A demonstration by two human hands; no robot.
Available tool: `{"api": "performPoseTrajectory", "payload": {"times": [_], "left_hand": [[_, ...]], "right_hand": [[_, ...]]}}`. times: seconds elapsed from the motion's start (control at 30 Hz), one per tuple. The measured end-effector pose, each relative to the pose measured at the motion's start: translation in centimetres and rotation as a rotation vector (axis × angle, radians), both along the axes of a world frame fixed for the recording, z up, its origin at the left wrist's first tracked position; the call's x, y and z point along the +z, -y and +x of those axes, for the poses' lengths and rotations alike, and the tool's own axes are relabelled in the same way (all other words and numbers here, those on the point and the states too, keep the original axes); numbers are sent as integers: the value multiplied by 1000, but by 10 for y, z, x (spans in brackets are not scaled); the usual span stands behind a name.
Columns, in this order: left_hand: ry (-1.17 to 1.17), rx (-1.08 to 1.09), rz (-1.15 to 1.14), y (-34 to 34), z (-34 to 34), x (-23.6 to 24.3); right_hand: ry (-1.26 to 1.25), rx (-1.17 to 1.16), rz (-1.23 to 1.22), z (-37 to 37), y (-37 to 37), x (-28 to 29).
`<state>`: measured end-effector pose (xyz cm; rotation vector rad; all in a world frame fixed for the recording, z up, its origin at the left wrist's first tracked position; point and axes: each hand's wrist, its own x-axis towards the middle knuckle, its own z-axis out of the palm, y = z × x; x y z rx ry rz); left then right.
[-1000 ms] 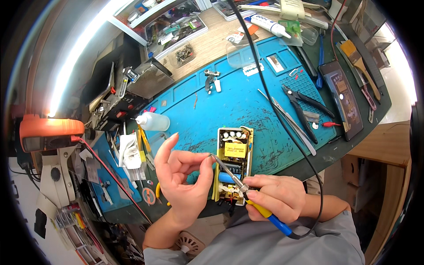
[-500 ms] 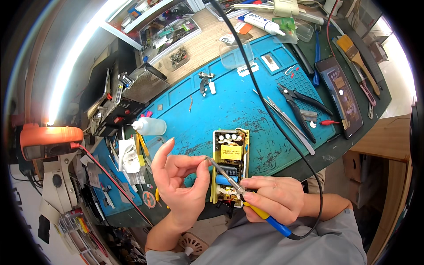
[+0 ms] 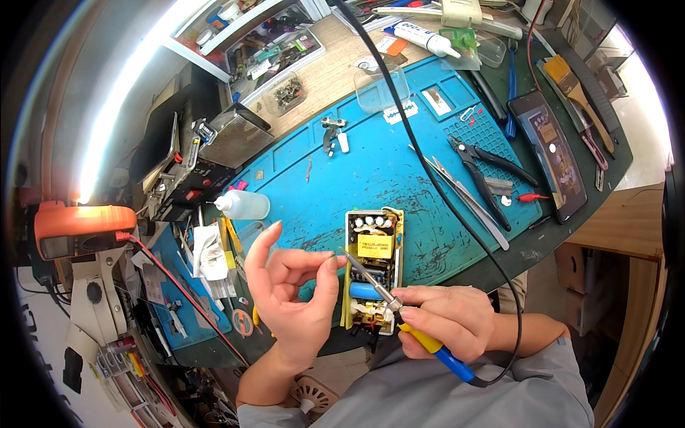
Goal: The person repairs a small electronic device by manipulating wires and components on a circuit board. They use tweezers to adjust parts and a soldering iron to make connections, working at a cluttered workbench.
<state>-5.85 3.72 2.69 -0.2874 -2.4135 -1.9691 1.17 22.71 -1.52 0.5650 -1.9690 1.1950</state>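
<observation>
Two hands busy over the bench at the moment, both bare. Right hand is wrapped around an iron by its yellow-and-blue handle, thumb and fingers closed on it, metal end angled up and to the left. Left hand is up with thumb and forefinger pinched in close, the other fingers loosely curled or raised. The iron's tip sits right next to those fingertips, but I can't tell if they touch, or if something tiny is pinched in there. Below the iron is the power board, lying on the near side of the blue mat, long way pointing away from the person. It's got a yellow block toward the far end and a blue cylinder lower down, partly behind the iron. A squeeze bottle is lying on its side on the left part of the mat. Off to the right there's tweezers, then black cutters just beside them, and a phone with its screen lit. Far left, kinda out of the way, is an orange meter.
</observation>
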Motion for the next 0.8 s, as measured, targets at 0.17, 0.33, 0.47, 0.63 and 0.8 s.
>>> {"api": "performPoseTrajectory", "payload": {"times": [0.17, 0.33, 0.47, 0.63, 0.8], "left_hand": [[424, -29, 342, 10, -16, 7], [619, -75, 568, 17, -20, 5], [639, -77, 578, 18, -20, 4], [664, -80, 576, 17, -21, 5], [647, -95, 571, 16, -20, 5]], "right_hand": [[-2, 23, -69, -1, -3, 2], [3, 10, -41, 1, -3, 3], [2, -1, -17, 1, -3, 4], [7, 3, 2, 1, -4, 4], [33, 23, -29, 2, -5, 4]]}}
